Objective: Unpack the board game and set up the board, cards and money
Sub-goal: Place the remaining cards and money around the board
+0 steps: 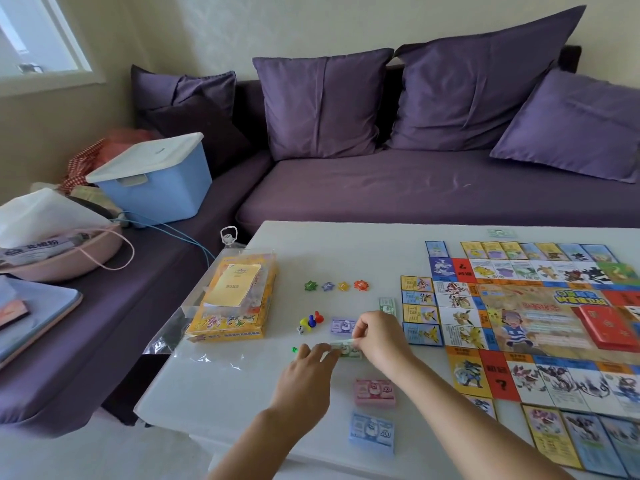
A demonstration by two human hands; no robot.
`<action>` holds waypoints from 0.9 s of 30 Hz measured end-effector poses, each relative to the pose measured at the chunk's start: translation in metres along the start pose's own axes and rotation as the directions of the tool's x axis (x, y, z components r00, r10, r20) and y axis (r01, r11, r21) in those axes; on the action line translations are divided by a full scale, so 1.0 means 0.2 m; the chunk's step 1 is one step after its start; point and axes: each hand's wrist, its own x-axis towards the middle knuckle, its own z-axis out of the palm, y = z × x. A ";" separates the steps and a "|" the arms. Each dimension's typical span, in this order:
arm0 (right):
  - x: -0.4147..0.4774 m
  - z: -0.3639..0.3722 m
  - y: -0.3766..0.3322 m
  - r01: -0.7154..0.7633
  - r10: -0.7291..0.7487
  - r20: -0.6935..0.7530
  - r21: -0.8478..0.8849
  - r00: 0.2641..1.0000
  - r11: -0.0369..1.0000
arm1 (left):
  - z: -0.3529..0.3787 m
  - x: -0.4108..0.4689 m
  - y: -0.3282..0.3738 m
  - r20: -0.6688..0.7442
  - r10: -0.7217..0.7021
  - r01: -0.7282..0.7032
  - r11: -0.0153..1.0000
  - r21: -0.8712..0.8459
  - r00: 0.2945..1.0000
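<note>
The game board (540,320) lies open on the right of the white table (225,386), with property cards (420,315) lined along its edges and a red card deck (607,329) on it. Both hands meet at a small stack of green money (346,349): my left hand (304,379) touches its left end and my right hand (377,337) pinches its top. Purple money (341,326), another green stack (387,304), pink money (375,392) and blue money (372,433) lie around them. The yellow game box (232,306) sits to the left.
Star-shaped tokens (336,285) stand in a row, with pawns and a die (310,322) below them. A clear plastic bag (194,355) spreads under the box. A purple sofa (415,192) behind holds a blue bin (156,181) and a pink basket (65,251).
</note>
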 end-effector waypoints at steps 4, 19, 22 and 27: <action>-0.01 -0.01 0.00 0.062 -0.061 0.010 -0.063 0.998 0.996 | 0.01 0.01 -0.01 -0.005 0.000 0.000 1.000 0.010 1.000; -0.21 -0.23 0.06 0.260 -0.115 0.433 -0.292 0.894 0.920 | 0.01 -0.04 0.04 -0.122 -0.050 0.015 0.962 -0.273 0.991; -0.22 -0.19 0.07 0.259 -0.133 0.420 -0.258 0.898 0.931 | 0.02 -0.07 0.08 -0.042 -0.109 0.079 0.895 -0.438 0.993; -0.23 -0.16 0.08 0.289 -0.159 0.382 -0.311 0.910 0.906 | 0.04 -0.06 0.10 0.126 -0.265 0.277 0.668 -0.691 0.956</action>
